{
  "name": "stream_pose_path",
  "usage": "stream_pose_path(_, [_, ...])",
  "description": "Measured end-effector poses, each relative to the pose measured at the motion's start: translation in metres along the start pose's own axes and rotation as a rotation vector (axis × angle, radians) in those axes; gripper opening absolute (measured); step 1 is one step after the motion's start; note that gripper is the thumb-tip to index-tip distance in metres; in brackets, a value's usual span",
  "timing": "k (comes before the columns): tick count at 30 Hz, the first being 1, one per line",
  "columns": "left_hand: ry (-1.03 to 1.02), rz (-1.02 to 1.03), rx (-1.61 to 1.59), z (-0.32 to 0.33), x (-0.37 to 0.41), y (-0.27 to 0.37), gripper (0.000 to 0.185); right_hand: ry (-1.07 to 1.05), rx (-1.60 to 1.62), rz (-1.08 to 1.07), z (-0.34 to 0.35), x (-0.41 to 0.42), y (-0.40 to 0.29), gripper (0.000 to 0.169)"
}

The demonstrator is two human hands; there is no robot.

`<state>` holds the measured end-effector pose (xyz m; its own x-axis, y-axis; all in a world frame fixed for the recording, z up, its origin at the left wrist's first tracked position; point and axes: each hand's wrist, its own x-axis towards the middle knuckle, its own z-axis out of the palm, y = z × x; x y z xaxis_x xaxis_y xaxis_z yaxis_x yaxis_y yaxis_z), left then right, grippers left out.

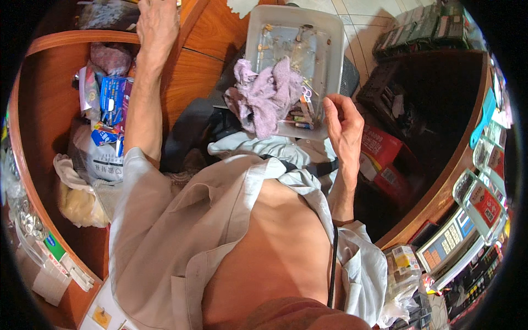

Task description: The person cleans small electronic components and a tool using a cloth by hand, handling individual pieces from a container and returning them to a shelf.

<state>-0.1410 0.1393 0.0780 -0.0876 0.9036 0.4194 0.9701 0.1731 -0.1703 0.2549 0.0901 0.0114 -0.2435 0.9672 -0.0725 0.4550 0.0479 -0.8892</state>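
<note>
A translucent plastic bin (295, 37) lies before me, with scattered debris on its bottom. Over its near left rim is draped a crumpled mauve cloth (268, 93). Beside the cloth, in the near part of the bin, are batteries (303, 119) and small pink-handled scissors (306, 91). My right hand (343, 121) is at the bin's near right edge, fingers curled and thumb apart, with nothing seen in it. My left hand (159, 27) reaches to the upper left, over the edge of a wooden shelf; its fingers are cut off by the picture's top, so what they touch is hidden.
An open wooden compartment at left holds blue packets (112, 99), plastic bags (97, 152) and cloths. A red box (383, 152) stands in the dark space at right. Along the right counter lie a teal scraper-like tool (482, 117), clear containers and a keypad device (445, 243).
</note>
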Motion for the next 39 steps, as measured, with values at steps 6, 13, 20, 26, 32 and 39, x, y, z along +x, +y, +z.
stream_pose_path(6, [0.094,0.166,0.120,0.013,0.001,-0.016,0.027,0.020,0.025,0.015,0.000,-0.002,0.001,0.015])
stream_pose_path(13, [-0.006,0.206,0.002,0.023,0.000,-0.032,0.034,-0.035,-0.018,-0.101,0.004,0.005,-0.012,0.016])
stream_pose_path(20, [-0.057,0.168,-0.094,0.012,-0.002,-0.029,0.032,0.116,0.020,0.052,-0.020,0.009,0.013,0.022])
stream_pose_path(26, [-0.061,0.105,-0.003,0.015,0.004,-0.028,0.030,0.117,-0.001,0.089,-0.027,0.005,0.013,0.022])
stream_pose_path(32, [-0.002,0.145,0.016,0.013,0.001,-0.029,0.025,0.132,0.030,0.141,-0.030,0.002,0.016,0.021])
stream_pose_path(39, [-0.114,0.392,-0.698,-0.022,-0.032,0.073,0.021,0.104,0.020,0.026,-0.019,-0.001,0.013,0.018])
